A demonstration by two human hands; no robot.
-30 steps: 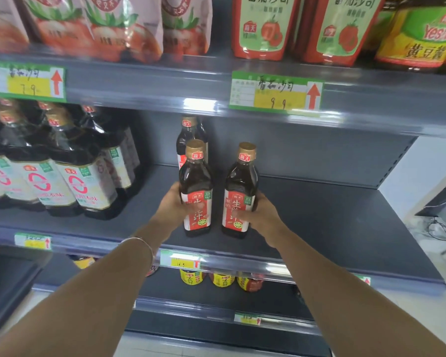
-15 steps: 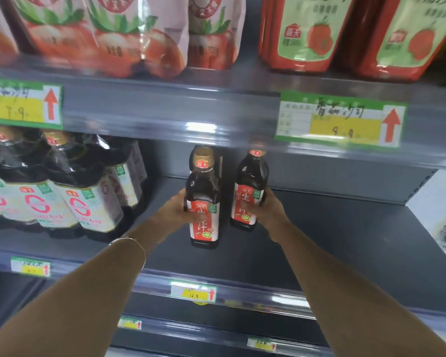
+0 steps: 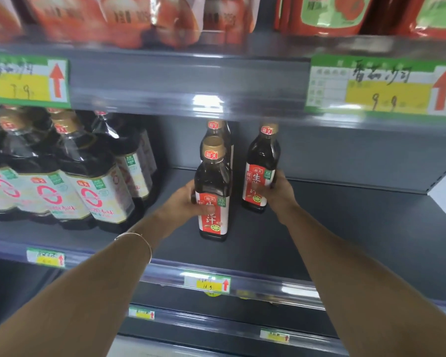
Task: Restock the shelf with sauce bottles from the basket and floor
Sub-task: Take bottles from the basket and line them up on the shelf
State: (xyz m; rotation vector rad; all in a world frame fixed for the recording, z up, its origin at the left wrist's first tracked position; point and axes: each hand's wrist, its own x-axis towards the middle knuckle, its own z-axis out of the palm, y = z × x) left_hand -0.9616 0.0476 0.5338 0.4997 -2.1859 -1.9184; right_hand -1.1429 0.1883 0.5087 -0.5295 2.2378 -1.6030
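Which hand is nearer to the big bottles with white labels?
Left. The left hand grips a red-label bottle just right of the big bottles; the right hand grips a second bottle farther right.

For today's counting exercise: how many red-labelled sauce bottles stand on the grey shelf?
3 bottles: front bottle held by the left hand; back bottle directly behind it; right bottle held by the right hand. Others may hide behind.

The sauce bottles (image 3: pixel 213 181) are near-black with gold caps and red-and-white labels. The shelf (image 3: pixel 358 228) is dark grey. The price tags (image 3: pixel 381 86) are green-edged, yellow, with red arrows. The blurred pouches (image 3: pixel 129 19) seem orange-red.
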